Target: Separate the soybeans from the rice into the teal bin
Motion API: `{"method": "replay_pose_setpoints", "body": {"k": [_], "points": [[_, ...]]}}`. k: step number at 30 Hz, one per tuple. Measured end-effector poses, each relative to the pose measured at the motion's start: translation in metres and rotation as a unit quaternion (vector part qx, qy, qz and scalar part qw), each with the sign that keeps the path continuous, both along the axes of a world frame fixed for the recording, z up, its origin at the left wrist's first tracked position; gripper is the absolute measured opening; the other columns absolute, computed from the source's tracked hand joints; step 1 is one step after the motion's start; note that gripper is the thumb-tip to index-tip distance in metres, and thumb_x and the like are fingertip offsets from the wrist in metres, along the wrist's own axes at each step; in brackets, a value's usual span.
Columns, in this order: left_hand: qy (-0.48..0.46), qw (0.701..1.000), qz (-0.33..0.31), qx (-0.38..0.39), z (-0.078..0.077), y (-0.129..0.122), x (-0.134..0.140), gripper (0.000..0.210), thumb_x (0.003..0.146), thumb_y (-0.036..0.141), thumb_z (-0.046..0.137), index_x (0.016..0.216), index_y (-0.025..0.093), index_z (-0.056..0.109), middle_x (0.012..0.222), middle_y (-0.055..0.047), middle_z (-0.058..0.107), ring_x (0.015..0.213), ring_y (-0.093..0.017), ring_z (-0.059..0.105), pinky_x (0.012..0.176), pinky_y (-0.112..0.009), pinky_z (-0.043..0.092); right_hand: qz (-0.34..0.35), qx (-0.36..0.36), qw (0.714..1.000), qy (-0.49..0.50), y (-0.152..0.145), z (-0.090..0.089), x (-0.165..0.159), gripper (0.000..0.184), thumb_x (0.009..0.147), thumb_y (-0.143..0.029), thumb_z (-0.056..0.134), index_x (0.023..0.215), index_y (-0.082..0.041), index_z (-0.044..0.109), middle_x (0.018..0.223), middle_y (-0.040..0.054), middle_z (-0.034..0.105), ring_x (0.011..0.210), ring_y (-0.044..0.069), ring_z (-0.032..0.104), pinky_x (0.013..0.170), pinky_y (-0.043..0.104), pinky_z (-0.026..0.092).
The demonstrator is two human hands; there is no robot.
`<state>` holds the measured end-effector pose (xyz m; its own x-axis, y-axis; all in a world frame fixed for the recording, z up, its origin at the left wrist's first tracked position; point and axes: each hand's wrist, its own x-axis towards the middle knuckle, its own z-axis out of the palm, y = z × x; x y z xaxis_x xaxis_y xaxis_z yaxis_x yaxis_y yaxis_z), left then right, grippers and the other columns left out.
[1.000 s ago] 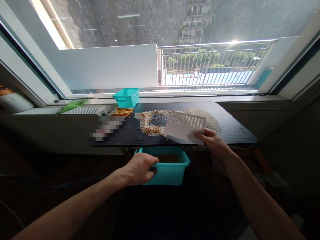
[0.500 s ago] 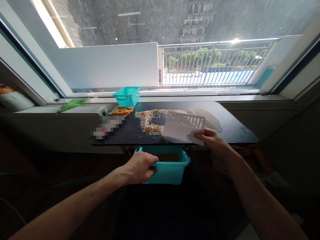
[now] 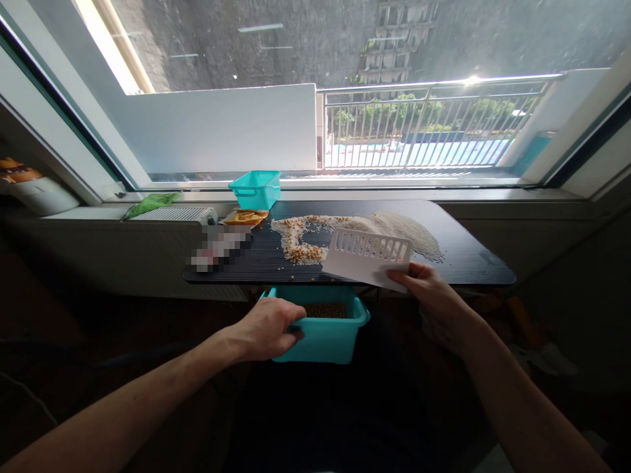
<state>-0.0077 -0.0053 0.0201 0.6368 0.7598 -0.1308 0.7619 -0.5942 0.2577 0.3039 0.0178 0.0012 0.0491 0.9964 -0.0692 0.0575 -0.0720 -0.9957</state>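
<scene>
Bin [image 3: 320, 343] below table edge [image 3: 476, 281]; scraper [image 3: 362, 264] above

Hands: two, one left hand [image 3: 270, 328], one right hand [image 3: 434, 290]. Turquoise bins: two, one lower bin [image 3: 320, 343], one upper bin [image 3: 261, 194]. One each: white slotted scraper [image 3: 362, 268], dark table [image 3: 473, 256], green cloth [image 3: 155, 205], radiator [image 3: 113, 256]; white grains [image 3: 417, 236], tan beans [image 3: 302, 255] too many to count.
</scene>
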Motion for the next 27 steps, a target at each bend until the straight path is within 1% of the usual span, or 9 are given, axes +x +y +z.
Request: {"method": "replay_pose_setpoints", "body": {"k": [5,9,12,14,16,18,22,25,27], "points": [[0.010,1.000,0.014,-0.007,0.001,-0.002,-0.013,0.017,0.079,0.028,0.056,0.067,0.021,0.046,0.073,-0.002,0.065,0.071,-0.020,0.060,0.063,-0.028,0.036,0.059,0.011,0.998,0.004,0.002,-0.004,-0.016,0.042,0.054,-0.052,0.085,0.082,-0.022,0.079,0.092,0.0050,0.077,0.090,0.026,0.070,0.089,0.043,0.054],[0.018,0.999,0.025,-0.013,0.005,-0.004,-0.022,0.016,0.078,0.027,0.055,0.066,0.021,0.046,0.072,-0.002,0.064,0.070,-0.021,0.060,0.063,-0.029,0.036,0.063,0.070,0.996,-0.001,0.020,-0.008,-0.039,0.043,0.056,-0.054,0.083,0.084,-0.022,0.079,0.092,0.0046,0.077,0.090,0.026,0.070,0.092,0.044,0.052],[0.020,0.999,0.033,-0.014,0.007,-0.005,-0.027,0.015,0.078,0.027,0.055,0.067,0.021,0.047,0.071,-0.002,0.064,0.070,-0.021,0.061,0.063,-0.029,0.037,0.077,0.104,0.991,-0.032,0.032,-0.013,-0.056,0.042,0.060,-0.055,0.079,0.084,-0.020,0.079,0.088,0.0048,0.077,0.086,0.026,0.070,0.091,0.046,0.051],[0.019,0.999,0.036,-0.014,0.008,-0.006,-0.029,0.015,0.078,0.027,0.055,0.067,0.021,0.047,0.071,-0.001,0.064,0.069,-0.020,0.061,0.063,-0.029,0.037,0.103,0.106,0.988,-0.051,0.035,-0.015,-0.060,0.040,0.063,-0.054,0.078,0.083,-0.020,0.079,0.087,0.0046,0.077,0.084,0.025,0.069,0.089,0.045,0.052],[0.017,0.999,0.037,-0.013,0.008,-0.006,-0.030,0.015,0.079,0.026,0.055,0.067,0.021,0.047,0.071,-0.001,0.064,0.069,-0.020,0.061,0.063,-0.029,0.037,0.125,0.099,0.985,-0.059,0.034,-0.014,-0.057,0.039,0.063,-0.053,0.078,0.083,-0.020,0.079,0.088,0.0046,0.077,0.083,0.024,0.069,0.087,0.044,0.053],[0.016,0.999,0.036,-0.011,0.007,-0.006,-0.030,0.014,0.079,0.026,0.055,0.067,0.021,0.048,0.072,-0.001,0.065,0.070,-0.020,0.061,0.063,-0.029,0.037,0.109,0.095,0.988,-0.054,0.030,-0.012,-0.048,0.039,0.061,-0.053,0.080,0.083,-0.021,0.079,0.090,0.0045,0.077,0.084,0.024,0.070,0.088,0.043,0.053],[0.014,0.999,0.035,-0.006,0.005,-0.005,-0.026,0.015,0.078,0.026,0.056,0.066,0.021,0.048,0.071,-0.002,0.065,0.070,-0.021,0.061,0.062,-0.029,0.037,0.014,0.093,0.995,-0.037,0.024,-0.006,-0.028,0.045,0.056,-0.055,0.082,0.086,-0.021,0.079,0.089,0.0048,0.077,0.085,0.025,0.070,0.091,0.044,0.052],[0.011,0.999,0.031,-0.004,0.004,-0.004,-0.022,0.015,0.078,0.027,0.056,0.066,0.021,0.048,0.069,-0.001,0.064,0.068,-0.021,0.061,0.061,-0.028,0.036,-0.007,0.084,0.995,-0.057,0.024,-0.006,-0.018,0.047,0.055,-0.055,0.083,0.084,-0.019,0.079,0.085,0.0058,0.077,0.081,0.025,0.070,0.087,0.044,0.053],[0.010,1.000,0.029,-0.004,0.004,-0.003,-0.020,0.015,0.078,0.027,0.056,0.066,0.021,0.048,0.068,-0.001,0.063,0.067,-0.020,0.060,0.060,-0.028,0.036,-0.024,0.094,0.993,-0.067,0.026,-0.007,-0.014,0.047,0.054,-0.055,0.083,0.083,-0.018,0.079,0.082,0.0056,0.077,0.078,0.025,0.070,0.083,0.044,0.055]]}}
